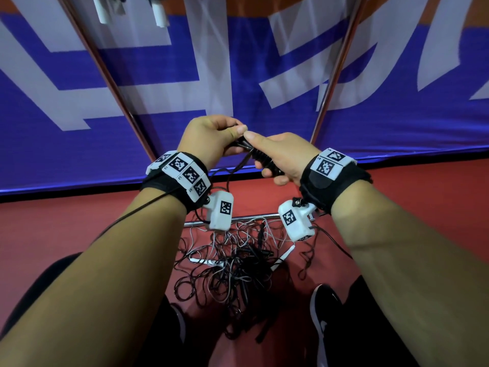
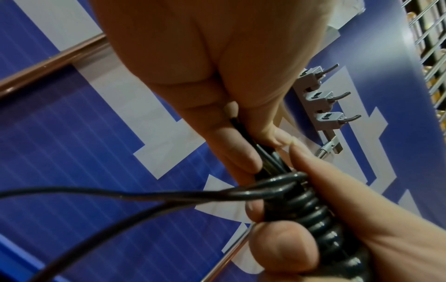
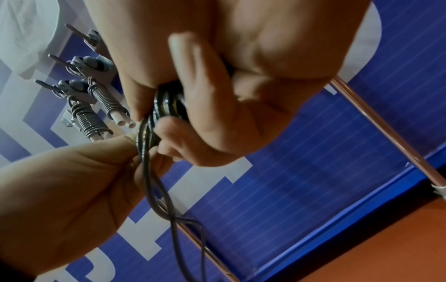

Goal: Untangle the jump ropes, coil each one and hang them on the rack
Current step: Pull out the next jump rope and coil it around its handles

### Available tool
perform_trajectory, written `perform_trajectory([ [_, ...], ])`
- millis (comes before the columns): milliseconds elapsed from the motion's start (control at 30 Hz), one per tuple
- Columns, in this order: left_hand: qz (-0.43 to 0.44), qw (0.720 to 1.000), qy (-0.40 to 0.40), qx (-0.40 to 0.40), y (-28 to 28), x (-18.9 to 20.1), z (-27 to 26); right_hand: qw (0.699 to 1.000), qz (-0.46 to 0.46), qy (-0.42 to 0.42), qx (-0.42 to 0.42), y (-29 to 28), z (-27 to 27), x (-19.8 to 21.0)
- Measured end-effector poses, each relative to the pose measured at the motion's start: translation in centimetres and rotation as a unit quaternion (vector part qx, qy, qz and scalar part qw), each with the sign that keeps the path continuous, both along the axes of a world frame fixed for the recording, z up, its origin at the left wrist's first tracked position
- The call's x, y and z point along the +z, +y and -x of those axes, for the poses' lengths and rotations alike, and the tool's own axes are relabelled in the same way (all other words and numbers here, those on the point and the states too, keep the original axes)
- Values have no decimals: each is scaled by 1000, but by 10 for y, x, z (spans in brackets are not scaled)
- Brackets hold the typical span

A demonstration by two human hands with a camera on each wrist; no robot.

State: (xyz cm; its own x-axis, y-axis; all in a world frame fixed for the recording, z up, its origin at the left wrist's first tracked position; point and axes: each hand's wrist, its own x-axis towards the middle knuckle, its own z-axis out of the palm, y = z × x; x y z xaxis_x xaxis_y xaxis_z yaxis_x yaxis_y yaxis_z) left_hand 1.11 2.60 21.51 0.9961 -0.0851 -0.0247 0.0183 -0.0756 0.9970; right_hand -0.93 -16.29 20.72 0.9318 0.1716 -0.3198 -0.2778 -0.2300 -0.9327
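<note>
A black jump rope [image 1: 262, 158] is wound in tight turns around its handles, held at chest height in front of the blue banner. My right hand [image 1: 264, 166] grips the wound bundle [image 2: 313, 208], thumb lying along it. My left hand [image 1: 235, 137] pinches the bare black end [image 2: 251, 150] sticking out of the windings. A loose loop of black cord [image 3: 156, 190] hangs down from the bundle. On the red floor between my feet lies a tangle of black and white ropes [image 1: 238, 266]. Two white ropes, coiled, [image 3: 96, 108] hang from the grey rack hooks [image 2: 323, 106].
Two slanted metal poles [image 1: 111, 75] [image 1: 336, 62] of a stand frame the banner, and a low crossbar [image 1: 246, 217] runs above the tangle. My black shoes [image 1: 325, 319] stand on either side of the pile. A wire mesh cage [image 2: 432, 47] is at the far right.
</note>
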Motion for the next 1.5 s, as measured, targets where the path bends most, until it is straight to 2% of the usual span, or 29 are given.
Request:
perform_trajectory([
  [100, 8, 1000, 12, -3, 2, 2, 0, 1000, 5, -1, 14, 0, 0, -1],
  [333, -35, 999, -31, -14, 5, 1, 2, 998, -56, 17, 5, 2, 5, -4],
  [533, -80, 995, -50, -23, 9, -1, -1, 997, -66, 33, 10, 3, 4, -4],
  [867, -79, 992, -85, -54, 9, -7, -4, 995, -96, 27, -4, 4, 4, -4],
  [933, -38, 996, -30, -72, 7, -8, -2, 994, -104, 19, -15, 4, 2, -3],
  [1000, -15, 989, 58, -138, 7, -11, -1, 993, -114, 15, -18, 2, 0, -2],
  [1100, -73, 960, 94, -252, 12, -17, 3, 994, -104, 11, -14, -1, -1, -2],
  [1233, -89, 942, 137, -293, 20, -21, -1, 994, -105, 17, -15, -2, 1, -3],
  [1300, -119, 939, 135, -293, 22, -20, 0, 994, -108, 16, -12, -1, 2, -2],
  [1433, -254, 930, 80, -253, 23, -20, 6, 995, -99, 21, 19, 1, 7, -2],
  [1500, -264, 938, 73, -215, 24, -23, 4, 994, -93, 28, 44, 3, 9, -2],
])
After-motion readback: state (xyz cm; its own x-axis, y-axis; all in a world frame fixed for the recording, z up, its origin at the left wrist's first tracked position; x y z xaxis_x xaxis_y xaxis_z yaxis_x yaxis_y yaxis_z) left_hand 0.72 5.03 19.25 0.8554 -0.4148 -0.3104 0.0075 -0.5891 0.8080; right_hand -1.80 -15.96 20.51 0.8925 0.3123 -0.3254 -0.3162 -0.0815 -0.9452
